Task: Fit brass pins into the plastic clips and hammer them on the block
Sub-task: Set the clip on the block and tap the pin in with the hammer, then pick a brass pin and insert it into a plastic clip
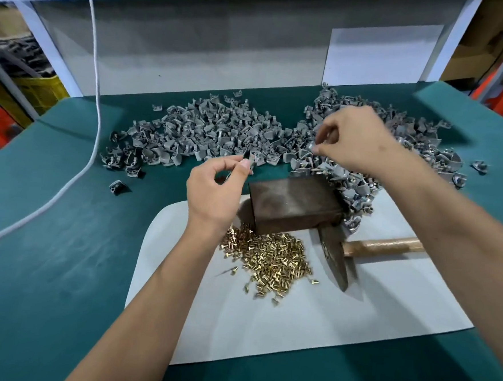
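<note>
My left hand (217, 188) hovers left of the dark metal block (295, 205), pinching a small grey clip (252, 160) between thumb and forefinger. My right hand (352, 140) is raised over the right clip pile (376, 169), fingers curled, pinching a small grey piece (315, 148) at its fingertips. A heap of brass pins (272, 258) lies on the white sheet (294, 327) in front of the block. A hammer lies to the right of the pins, its steel head (336, 260) by the block and its wooden handle (384, 246) running under my right forearm.
A broad pile of loose grey clips (200, 133) spreads across the green table (60, 266) behind the block. A white cable (94, 137) trails down the left side. A grey back panel (194, 52) closes the far edge.
</note>
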The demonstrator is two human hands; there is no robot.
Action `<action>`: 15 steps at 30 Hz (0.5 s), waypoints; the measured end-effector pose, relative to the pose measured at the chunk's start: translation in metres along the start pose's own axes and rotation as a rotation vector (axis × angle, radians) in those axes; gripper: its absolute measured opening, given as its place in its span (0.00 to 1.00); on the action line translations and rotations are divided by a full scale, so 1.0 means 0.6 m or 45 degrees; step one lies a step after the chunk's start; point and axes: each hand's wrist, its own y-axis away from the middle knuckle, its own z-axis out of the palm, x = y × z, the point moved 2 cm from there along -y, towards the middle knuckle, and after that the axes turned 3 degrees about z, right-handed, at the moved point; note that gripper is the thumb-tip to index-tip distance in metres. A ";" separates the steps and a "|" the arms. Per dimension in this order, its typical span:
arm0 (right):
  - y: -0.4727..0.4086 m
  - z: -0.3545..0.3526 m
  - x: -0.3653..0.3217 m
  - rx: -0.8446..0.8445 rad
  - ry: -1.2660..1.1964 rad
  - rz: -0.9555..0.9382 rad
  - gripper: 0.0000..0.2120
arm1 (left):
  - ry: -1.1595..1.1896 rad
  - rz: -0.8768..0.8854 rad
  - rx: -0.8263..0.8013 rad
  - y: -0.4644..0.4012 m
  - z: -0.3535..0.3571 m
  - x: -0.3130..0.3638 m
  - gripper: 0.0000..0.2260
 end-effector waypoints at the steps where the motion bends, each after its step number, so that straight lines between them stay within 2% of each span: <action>1: -0.015 0.010 -0.007 -0.074 0.040 -0.026 0.10 | -0.013 -0.007 0.007 -0.002 -0.002 0.002 0.09; 4: -0.053 0.038 -0.026 -0.283 0.211 -0.157 0.29 | -0.062 -0.011 -0.023 -0.018 -0.005 0.008 0.08; 6: -0.069 0.051 -0.030 -0.382 0.249 -0.184 0.34 | -0.161 0.019 -0.080 -0.037 -0.002 0.013 0.08; 11: -0.084 0.063 -0.016 -0.418 0.159 -0.112 0.31 | -0.545 0.179 -0.357 -0.113 0.055 0.027 0.04; 15: -0.084 0.064 -0.013 -0.393 0.209 -0.108 0.16 | -0.959 0.472 -0.686 -0.153 0.132 0.036 0.05</action>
